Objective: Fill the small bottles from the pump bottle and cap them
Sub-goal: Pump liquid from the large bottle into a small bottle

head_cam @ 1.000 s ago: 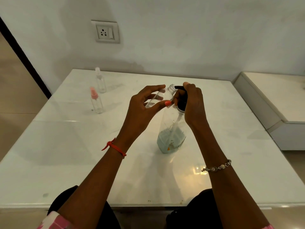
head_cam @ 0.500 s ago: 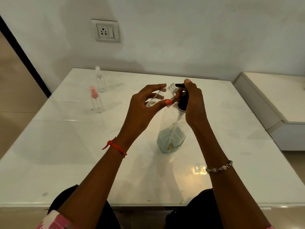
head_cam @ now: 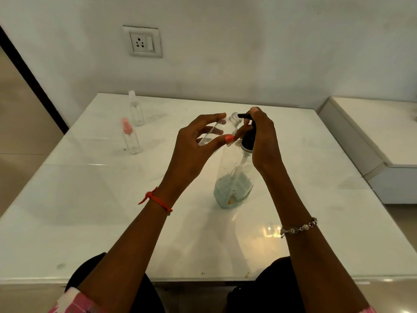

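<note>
I count one pump bottle and three small bottles: the pink-topped bottle and the clear-topped bottle stand capped on the worktop, well apart from the fingers, to their far left. The uncapped small bottle lies tilted, pinched between thumb and fingers of the left hand, its mouth just beside the nozzle. The right hand grips the black pump head, fingers curled round it, the pump bottle standing directly beneath.
</note>
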